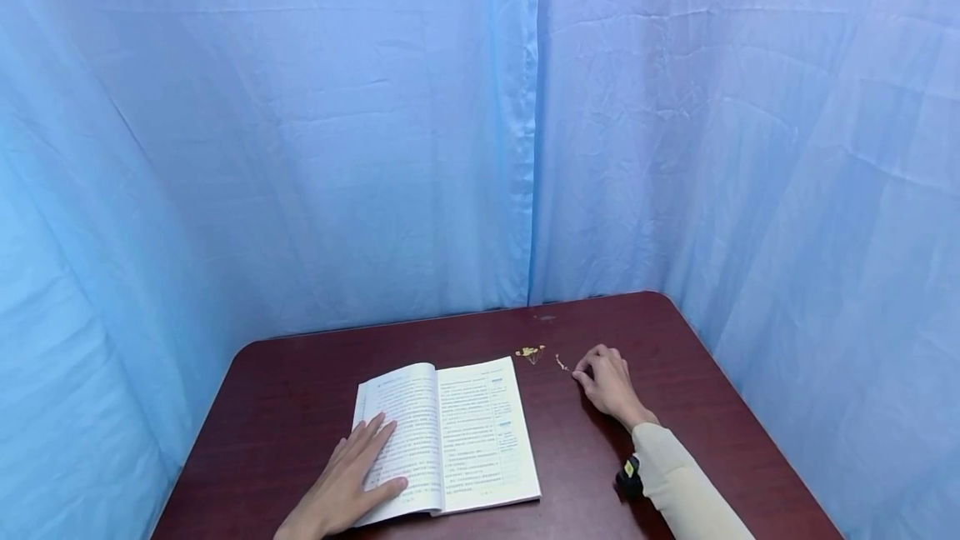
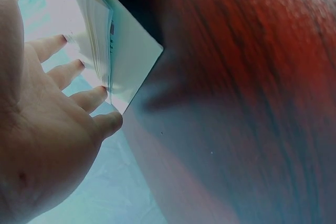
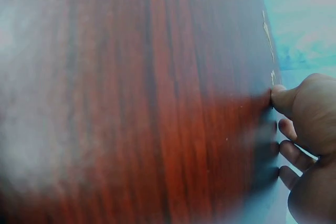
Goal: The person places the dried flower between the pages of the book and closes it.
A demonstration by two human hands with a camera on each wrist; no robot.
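Observation:
An open book [image 1: 480,432] with printed pages lies on the table. My left hand [image 1: 347,473] rests on its left page, fingers spread and straight, thumb near the lower part of the page. In the left wrist view, the fingertips of the left hand [image 2: 58,98] reach along the page edges of the book [image 2: 131,61]. To the right of the book, my right hand [image 1: 609,383] pinches the near end of a thin, pale yellow sprig-like strip [image 1: 561,362] between thumb and forefinger, low over the tabletop. The strip [image 3: 272,74] meets the right thumb [image 3: 283,99] in the right wrist view.
A small yellow piece with thin strands [image 1: 529,352] lies beyond the book's upper right corner. The dark red wooden table [image 1: 292,390] has rounded far corners. Blue curtains [image 1: 375,148] hang behind it and along both sides. A black wrist device [image 1: 630,477] sits at the right sleeve.

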